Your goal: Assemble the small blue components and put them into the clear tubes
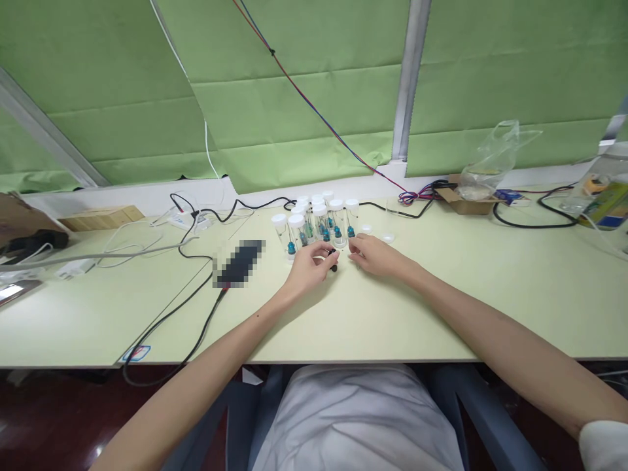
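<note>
Grip of the left hand point(310, 263): closed in a pinch, thumb against fingers, on a small black piece with rounded ends point(334, 267), material too small to tell, just over the pale yellow-green, smooth surface point(392, 327). At three o'clock from it, near but apart, the right hand point(375, 255), fingertips drawn together, with no telling whether empty or closed on something tiny. At eleven o'clock, just beyond the left fingers, a cluster of clear cylindrical vials with white caps and blue-green contents point(320, 219); between one and two o'clock, a pair of round white lids point(387, 237) lying flat. To work the black piece well, best to pinch lightly near the middle, leave both ends free, steady the wrists low over the surface, and bring the right fingertips in squarely from three o'clock, clear of the vials. As for direction, long axis apparently near twelve to six o'clock, crossed by the left thumb tip, with dark parts showing above and below; impossible to tell front end from back, or any slight tilt off the surface.
</note>
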{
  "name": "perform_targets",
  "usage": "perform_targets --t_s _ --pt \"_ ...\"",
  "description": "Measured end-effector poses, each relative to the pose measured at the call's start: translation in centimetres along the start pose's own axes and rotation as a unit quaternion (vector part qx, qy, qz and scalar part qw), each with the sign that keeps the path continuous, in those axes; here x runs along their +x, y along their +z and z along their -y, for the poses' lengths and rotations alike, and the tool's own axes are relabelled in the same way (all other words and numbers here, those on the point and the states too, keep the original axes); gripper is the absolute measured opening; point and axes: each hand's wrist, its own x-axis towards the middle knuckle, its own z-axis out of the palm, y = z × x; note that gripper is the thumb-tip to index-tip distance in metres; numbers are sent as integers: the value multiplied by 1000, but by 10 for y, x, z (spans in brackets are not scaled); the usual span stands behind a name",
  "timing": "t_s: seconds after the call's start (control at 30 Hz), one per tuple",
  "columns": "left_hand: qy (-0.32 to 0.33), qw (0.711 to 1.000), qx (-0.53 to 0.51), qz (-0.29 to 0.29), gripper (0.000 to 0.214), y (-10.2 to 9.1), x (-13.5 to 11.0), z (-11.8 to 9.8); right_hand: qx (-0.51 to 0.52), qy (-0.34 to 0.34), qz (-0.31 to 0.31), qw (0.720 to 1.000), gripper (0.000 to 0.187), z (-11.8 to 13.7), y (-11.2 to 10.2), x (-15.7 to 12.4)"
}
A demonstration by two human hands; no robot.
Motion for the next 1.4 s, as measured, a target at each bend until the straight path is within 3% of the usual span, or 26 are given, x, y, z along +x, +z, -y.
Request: perform_targets --t_s 0.2,0.83,1.4 --pt "4 1000 3 -6 34 0 1 3 -44 65 33 996 26 -1 1 -4" --pt "0 1000 1 0 35 1 -1 1 -38 62 63 995 11 1 3 0" --pt "-2 1000 7 4 34 1 0 1 -102 42 62 992 22 8 2 0"
